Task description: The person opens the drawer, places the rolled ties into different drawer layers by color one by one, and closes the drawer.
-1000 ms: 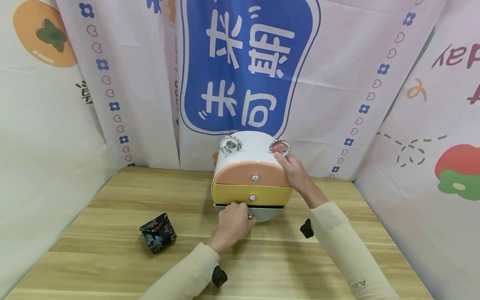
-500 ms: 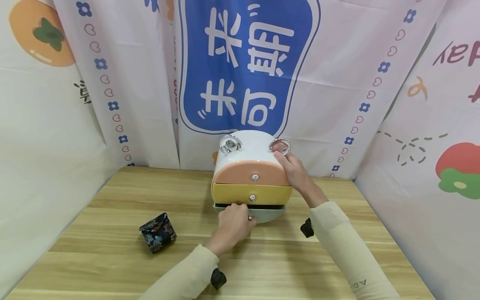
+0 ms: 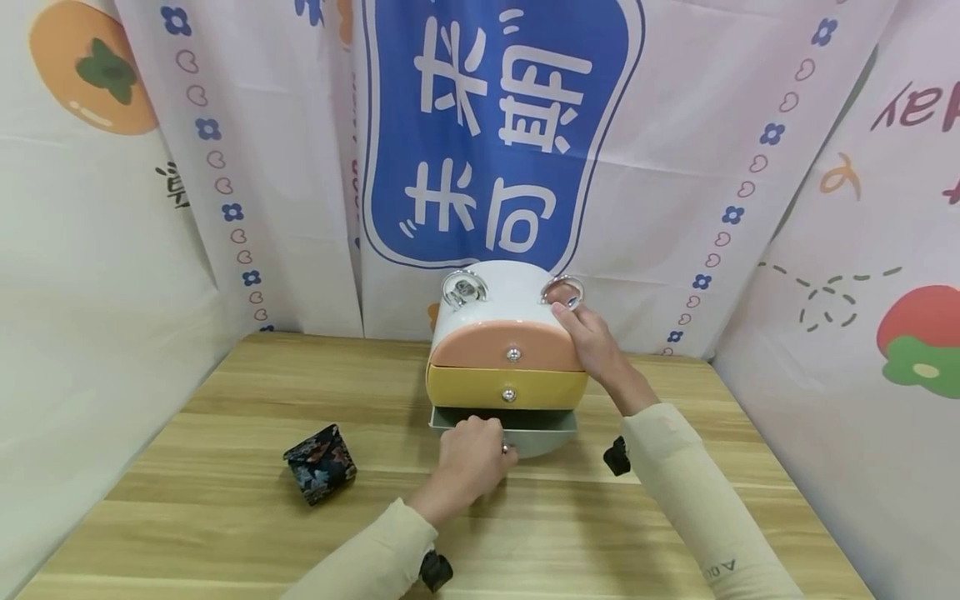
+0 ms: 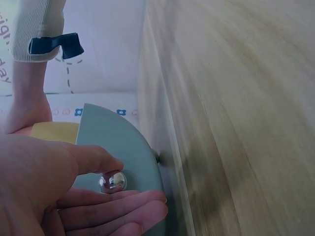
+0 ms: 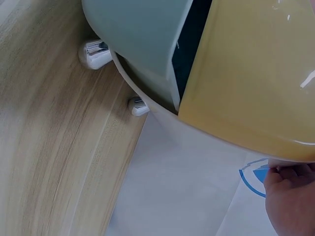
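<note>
A small rounded drawer cabinet (image 3: 491, 287) stands at the back of the table, with a white shell and two shiny round eyes on top. Its pink top drawer (image 3: 480, 343) and yellow middle drawer (image 3: 472, 387) are closed. The grey-green bottom drawer (image 3: 540, 442) is pulled partly out; its inside is mostly in shadow. My left hand (image 3: 471, 458) pinches that drawer's silver knob (image 4: 113, 182) between thumb and fingers. At the upper right side, my right hand (image 3: 600, 346) holds the cabinet, thumb below the right eye (image 3: 562, 292); its fingers bend against the white side in the right wrist view.
A dark floral folded pouch (image 3: 321, 464) lies on the wooden table (image 3: 225, 525), left of the left hand. Printed cloth (image 3: 660, 167) hangs behind and on both sides. Short silver feet (image 5: 94, 54) raise the cabinet off the table.
The bottom drawer has slid further out toward me, and my left hand has come back with its knob. My right hand stays on the cabinet; the pouch has not moved.
</note>
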Available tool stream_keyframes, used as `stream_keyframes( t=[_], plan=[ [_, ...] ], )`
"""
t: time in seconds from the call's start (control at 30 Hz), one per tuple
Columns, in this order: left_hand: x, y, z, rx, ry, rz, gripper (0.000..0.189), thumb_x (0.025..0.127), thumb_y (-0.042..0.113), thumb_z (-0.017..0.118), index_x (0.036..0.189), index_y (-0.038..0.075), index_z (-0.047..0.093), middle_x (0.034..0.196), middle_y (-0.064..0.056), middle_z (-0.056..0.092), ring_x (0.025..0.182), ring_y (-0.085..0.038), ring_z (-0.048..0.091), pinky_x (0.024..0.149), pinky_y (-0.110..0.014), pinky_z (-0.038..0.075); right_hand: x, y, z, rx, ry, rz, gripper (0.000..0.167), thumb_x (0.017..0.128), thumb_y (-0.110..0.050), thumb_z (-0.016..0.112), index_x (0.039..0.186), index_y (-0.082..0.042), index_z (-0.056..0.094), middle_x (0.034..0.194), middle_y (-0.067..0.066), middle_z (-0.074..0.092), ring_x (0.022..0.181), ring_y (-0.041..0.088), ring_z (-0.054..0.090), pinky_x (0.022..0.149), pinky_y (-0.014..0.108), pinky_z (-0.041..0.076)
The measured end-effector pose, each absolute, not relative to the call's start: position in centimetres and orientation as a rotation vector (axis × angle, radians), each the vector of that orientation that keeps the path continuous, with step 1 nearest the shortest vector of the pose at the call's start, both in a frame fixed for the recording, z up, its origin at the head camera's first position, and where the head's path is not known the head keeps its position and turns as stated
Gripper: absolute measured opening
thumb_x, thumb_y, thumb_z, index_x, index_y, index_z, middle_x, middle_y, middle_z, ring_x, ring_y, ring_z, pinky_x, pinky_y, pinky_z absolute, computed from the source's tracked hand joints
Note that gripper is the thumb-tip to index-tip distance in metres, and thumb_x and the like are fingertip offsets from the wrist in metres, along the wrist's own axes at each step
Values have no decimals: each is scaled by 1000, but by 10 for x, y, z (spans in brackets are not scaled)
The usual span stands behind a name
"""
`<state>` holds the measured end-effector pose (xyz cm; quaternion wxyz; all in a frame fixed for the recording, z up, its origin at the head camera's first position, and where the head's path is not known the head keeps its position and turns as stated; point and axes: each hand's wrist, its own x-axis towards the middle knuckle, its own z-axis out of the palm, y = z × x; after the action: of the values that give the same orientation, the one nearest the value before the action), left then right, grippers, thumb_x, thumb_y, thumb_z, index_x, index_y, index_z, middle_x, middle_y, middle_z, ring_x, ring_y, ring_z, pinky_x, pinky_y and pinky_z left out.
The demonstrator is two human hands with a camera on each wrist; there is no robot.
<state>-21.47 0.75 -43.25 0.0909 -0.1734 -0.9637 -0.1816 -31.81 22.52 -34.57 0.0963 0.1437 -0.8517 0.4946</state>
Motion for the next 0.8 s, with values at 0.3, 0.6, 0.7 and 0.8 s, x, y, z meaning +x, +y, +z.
stream_keyframes(
  t=[0.3,0.6,0.7,0.8],
  plan=[
    [-205,5,-433,-560,-2833,-526,55,89,31,78,52,22,38,47,9,33,44,-10,38,36,-28,28,-317,224,-347,422,-2511,1446,51,109,-56,41,141,-20,59,129,17,65,111,28,59,98,42,45],
    [-194,4,-431,-567,-2841,-459,55,88,35,80,52,22,41,48,9,39,45,-8,39,36,-27,30,-319,227,-350,393,-2517,1438,54,109,-56,41,141,-17,59,108,18,67,93,23,62,88,38,49],
    [-190,4,-430,-568,-2853,-433,55,89,37,79,52,21,41,49,8,41,46,-8,39,37,-28,30,-318,226,-350,402,-2511,1441,54,109,-55,41,142,-17,59,110,17,67,95,23,62,89,38,49],
    [-188,4,-429,-572,-2856,-430,55,89,37,79,52,21,41,49,7,42,46,-9,38,37,-28,31,-316,226,-348,408,-2515,1429,54,109,-55,40,143,-18,59,110,17,68,95,22,62,90,37,49]
  ],
)
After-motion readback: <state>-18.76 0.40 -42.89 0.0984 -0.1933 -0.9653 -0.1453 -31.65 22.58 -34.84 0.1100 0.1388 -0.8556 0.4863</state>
